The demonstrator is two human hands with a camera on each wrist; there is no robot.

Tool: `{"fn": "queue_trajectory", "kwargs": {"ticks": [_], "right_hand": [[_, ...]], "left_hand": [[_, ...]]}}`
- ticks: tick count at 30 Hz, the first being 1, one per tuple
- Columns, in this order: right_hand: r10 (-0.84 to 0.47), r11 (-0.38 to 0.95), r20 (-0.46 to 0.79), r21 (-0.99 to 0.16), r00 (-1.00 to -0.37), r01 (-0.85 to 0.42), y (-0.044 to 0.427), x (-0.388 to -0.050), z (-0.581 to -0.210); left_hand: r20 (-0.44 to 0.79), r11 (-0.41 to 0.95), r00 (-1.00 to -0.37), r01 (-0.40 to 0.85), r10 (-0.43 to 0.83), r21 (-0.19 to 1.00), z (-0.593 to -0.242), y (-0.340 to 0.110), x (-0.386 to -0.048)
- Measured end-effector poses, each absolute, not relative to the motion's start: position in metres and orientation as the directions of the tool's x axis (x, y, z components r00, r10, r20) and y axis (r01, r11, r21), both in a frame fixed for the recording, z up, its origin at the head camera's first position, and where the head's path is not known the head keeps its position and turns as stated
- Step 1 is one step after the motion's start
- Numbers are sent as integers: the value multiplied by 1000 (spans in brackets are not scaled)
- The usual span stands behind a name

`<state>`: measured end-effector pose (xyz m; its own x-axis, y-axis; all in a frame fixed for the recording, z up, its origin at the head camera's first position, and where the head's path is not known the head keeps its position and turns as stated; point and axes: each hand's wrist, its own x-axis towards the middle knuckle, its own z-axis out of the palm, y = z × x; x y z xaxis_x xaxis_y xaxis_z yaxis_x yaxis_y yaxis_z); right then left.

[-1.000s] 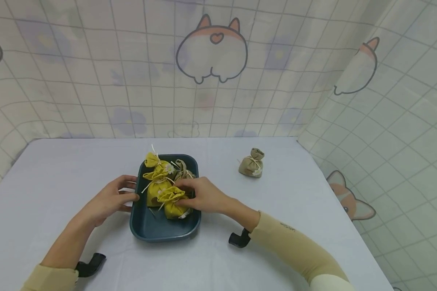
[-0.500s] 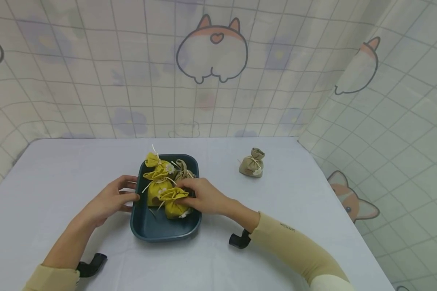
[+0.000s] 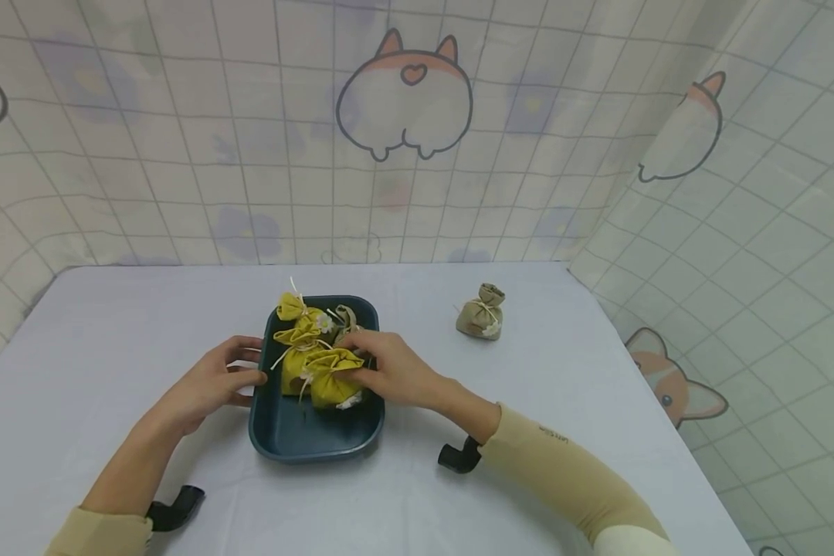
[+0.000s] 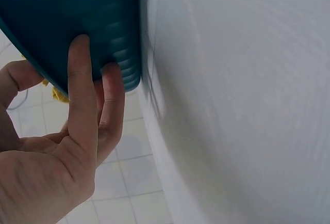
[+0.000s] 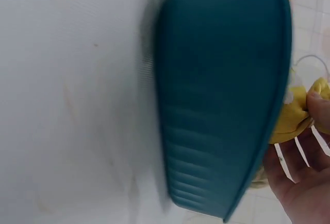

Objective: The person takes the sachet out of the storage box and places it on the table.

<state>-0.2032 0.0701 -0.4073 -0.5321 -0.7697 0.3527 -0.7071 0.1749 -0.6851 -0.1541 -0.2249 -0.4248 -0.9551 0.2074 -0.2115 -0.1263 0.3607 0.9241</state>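
Observation:
A dark teal tray point(image 3: 306, 440) holds several small tied pouches, yellow ones point(image 3: 294, 367) on its left side and a tan one point(image 3: 345, 318) behind, partly hidden. My right hand point(image 3: 396, 371) pinches the front yellow pouch point(image 3: 330, 390) by its gathered neck; the right wrist view shows the thumb on the yellow cloth point(image 5: 294, 121) above the tray's rim. At the tray's left side, my left hand point(image 3: 211, 382) has its fingers on the wall and thumb at the rim; in the left wrist view the fingers point(image 4: 80, 90) lie loosely extended against the teal wall point(image 4: 46, 12).
A tan pouch point(image 3: 480, 315) stands on the white table point(image 3: 417, 494) to the right of the tray. A patterned curtain point(image 3: 250, 139) hangs behind and to the right. Black wrist-camera mounts show below each wrist.
The yellow pouch in my right hand has risen slightly and shifted a little back, with the hand moving along. My left hand has kept its place on the tray.

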Motion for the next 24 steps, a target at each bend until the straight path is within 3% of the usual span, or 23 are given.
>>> {"fn": "queue_trajectory", "kwargs": {"ticks": [10, 24], "right_hand": [[-711, 194, 401, -677, -577, -710, 85, -201, -384], [-545, 266, 457, -701, -703, -661, 134, -203, -366]], "left_hand": [[-224, 340, -948, -138, 227, 930, -427, -228, -156], [-245, 289, -930, -163, 274, 943, -427, -238, -159]]}}
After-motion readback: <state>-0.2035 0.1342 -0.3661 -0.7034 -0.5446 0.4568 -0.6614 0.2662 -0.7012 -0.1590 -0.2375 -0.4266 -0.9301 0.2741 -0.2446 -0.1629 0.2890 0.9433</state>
